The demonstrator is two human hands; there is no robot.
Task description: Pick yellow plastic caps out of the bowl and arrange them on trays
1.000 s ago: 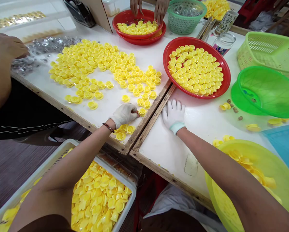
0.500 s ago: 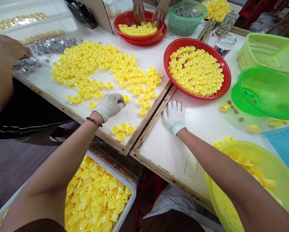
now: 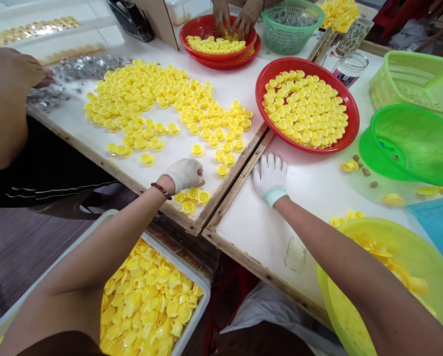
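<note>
My left hand (image 3: 186, 174), in a white glove, hovers just above a small group of yellow plastic cup-shaped pieces (image 3: 188, 206) near the corner of the left table. Its fingers are curled in, and what they hold, if anything, is hidden. A single yellow piece (image 3: 197, 150) lies just behind it, and a big spread of the same pieces (image 3: 143, 91) covers the table farther back. My right hand (image 3: 270, 177), also gloved, lies flat with fingers stretched on the right table, close to the wooden edging and in front of a red basin (image 3: 353, 129) of yellow pieces.
A green basin (image 3: 410, 143), a light green basket (image 3: 410, 79) and a yellow basin (image 3: 388, 232) stand to the right. Below the left table is a bin (image 3: 204, 296) of yellow parts. Another person's hands (image 3: 240, 22) work in a far red basin; another person's arm (image 3: 6, 104) is at left.
My left hand has moved toward me and slightly right, from beside the single yellow piece to above the small group. My right hand stays flat. The view has shifted slightly.
</note>
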